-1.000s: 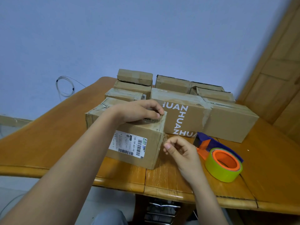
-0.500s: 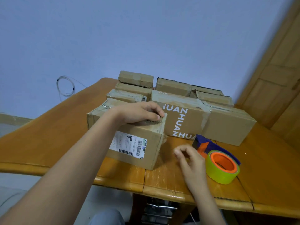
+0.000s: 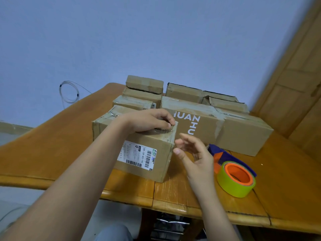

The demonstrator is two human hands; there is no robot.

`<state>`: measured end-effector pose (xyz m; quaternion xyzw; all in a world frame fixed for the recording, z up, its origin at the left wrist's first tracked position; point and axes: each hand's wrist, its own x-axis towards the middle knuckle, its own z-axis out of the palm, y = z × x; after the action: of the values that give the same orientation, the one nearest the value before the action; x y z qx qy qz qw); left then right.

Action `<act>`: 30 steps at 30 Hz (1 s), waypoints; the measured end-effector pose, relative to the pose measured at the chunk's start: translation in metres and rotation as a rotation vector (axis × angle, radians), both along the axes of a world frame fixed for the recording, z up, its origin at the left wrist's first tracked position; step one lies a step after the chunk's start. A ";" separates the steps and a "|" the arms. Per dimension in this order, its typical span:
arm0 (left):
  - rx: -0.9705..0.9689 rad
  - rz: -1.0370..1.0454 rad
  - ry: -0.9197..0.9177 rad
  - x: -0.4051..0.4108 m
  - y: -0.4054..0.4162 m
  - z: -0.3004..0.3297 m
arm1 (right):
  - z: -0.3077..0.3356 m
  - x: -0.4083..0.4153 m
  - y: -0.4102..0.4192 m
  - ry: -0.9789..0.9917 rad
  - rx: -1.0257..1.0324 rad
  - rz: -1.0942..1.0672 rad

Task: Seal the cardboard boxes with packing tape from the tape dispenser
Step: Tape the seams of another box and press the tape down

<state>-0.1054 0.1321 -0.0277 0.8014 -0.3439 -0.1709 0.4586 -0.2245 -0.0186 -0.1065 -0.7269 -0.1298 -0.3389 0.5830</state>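
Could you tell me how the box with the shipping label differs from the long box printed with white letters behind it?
The labelled box is shorter and carries a white barcode label; the long box is wider and carries white printed letters instead. The left hand rests on the labelled box, fingers curled at its top edge, while nothing touches the long box. Both are brown cardboard, closed, and sit on the wooden table.

The cardboard boxes point(image 3: 182, 94) were plain brown. The nearest box point(image 3: 139, 153) carried a white shipping label point(image 3: 137, 155) with black barcodes and a small green mark. At two o'clock from it, the long box point(image 3: 217, 129) bore white lettering. The tape roll point(image 3: 236, 181) was yellow-green with an orange core, its dispenser point(image 3: 225, 153) blue and orange. The tabletop point(image 3: 52, 148) was honey-orange wood; the wall point(image 3: 156, 40) was pale blue.
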 end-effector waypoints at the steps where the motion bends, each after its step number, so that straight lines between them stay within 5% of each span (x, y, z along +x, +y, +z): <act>1: -0.003 0.001 0.002 0.000 0.000 0.000 | 0.001 0.002 0.002 -0.018 -0.008 -0.011; 13: -0.004 0.012 -0.010 0.000 0.000 0.000 | -0.007 0.017 0.008 -0.083 -0.039 -0.104; 22: 0.009 -0.006 0.002 0.000 -0.001 0.000 | 0.005 0.025 -0.005 -0.003 0.005 0.125; 30: 0.083 -0.013 -0.075 0.001 -0.003 0.000 | 0.005 0.042 -0.007 0.055 0.041 0.077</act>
<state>-0.1048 0.1293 -0.0274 0.8233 -0.3586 -0.1577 0.4109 -0.1823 -0.0257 -0.1013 -0.7184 -0.1346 -0.2988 0.6136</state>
